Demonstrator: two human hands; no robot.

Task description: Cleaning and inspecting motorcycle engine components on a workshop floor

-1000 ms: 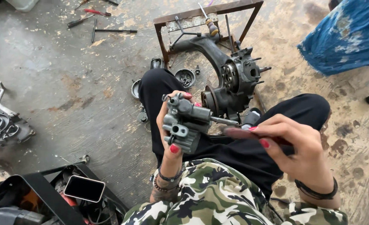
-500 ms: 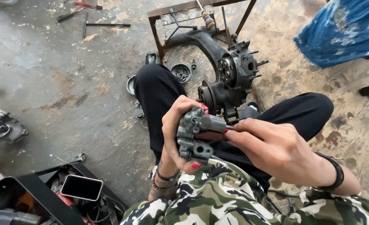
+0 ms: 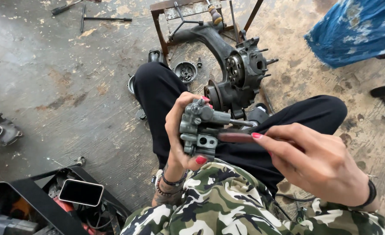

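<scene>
My left hand (image 3: 180, 135) grips a small grey metal pump-like casting (image 3: 200, 126) with a short shaft sticking out to the right, held above my lap. My right hand (image 3: 318, 163) holds a thin dark red tool (image 3: 236, 137), its tip against the casting's side. I sit on the floor in black trousers and a camouflage top. A dark engine casing (image 3: 240, 72) with studs stands on the floor just beyond my knees.
A rusty metal stand (image 3: 157, 21) holds the engine's far end. Round metal parts (image 3: 186, 72) lie by my left knee. A T-handle wrench (image 3: 101, 18) lies at the top left. An open tool bag (image 3: 36, 204) with a phone (image 3: 81, 192) sits bottom left. Blue cloth (image 3: 357, 26) is top right.
The casting has turned slightly in my left hand. My right hand has shifted back to the right, with the red tool still at the casting. The view has moved closer.
</scene>
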